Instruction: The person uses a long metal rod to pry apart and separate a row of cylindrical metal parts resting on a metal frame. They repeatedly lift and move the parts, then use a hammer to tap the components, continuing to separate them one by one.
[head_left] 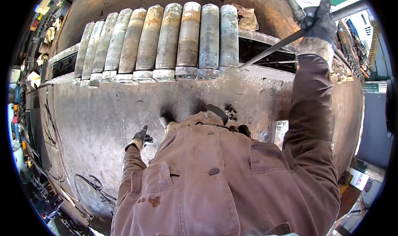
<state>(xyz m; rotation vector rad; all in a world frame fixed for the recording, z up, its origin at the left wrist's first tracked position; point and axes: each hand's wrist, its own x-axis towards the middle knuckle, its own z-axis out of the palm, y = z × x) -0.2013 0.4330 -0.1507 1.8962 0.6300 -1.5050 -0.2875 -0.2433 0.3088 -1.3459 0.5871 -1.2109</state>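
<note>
A row of several worn grey and brown metal cylinders [167, 37] lies side by side across a metal frame. My right hand [319, 22], in a dark glove with a pale cuff, is raised at the upper right and closed around a long metal bar [286, 41]. The bar slants down to the left, and its lower end is blurred near the foot of the rightmost cylinder [229, 35]; whether they touch I cannot tell. My left hand [141, 138], also gloved, hangs low beside my jacket with its fingers apart, holding nothing visible.
Beneath the cylinders runs a metal frame [269, 51] with dark gaps. A crumpled brown piece [245, 17] sits behind the row's right end. Thin cable [93, 184] coils on the stained metal floor [95, 124] at left. Cluttered tools and chains line both sides.
</note>
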